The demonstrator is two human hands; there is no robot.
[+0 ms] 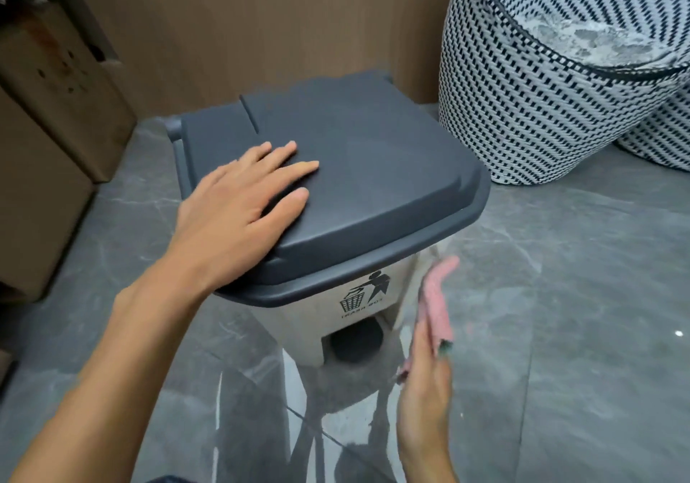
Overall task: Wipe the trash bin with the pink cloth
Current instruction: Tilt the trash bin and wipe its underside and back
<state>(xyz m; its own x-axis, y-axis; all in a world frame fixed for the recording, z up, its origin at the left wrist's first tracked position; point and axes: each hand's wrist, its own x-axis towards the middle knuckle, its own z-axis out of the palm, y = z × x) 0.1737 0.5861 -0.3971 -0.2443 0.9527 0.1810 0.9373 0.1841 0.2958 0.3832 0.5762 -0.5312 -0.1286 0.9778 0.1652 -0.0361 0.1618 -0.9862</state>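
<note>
A pedal trash bin stands on the floor in the middle, with a dark grey lid (373,169) that is down and a beige body (325,318) bearing a black litter symbol. My left hand (239,206) lies flat on the lid's near left part, fingers spread. My right hand (425,400) is lower right, beside the bin's front right corner, holding the pink cloth (435,299), which is blurred and sticks up along the bin's side. Whether the cloth touches the bin I cannot tell.
A black-and-white woven basket (522,109) stands close to the bin's right, a second one (657,139) behind it. Brown cardboard boxes (48,116) line the left. A brown wall (261,15) runs behind. The floor (560,296) is glossy grey marble tile.
</note>
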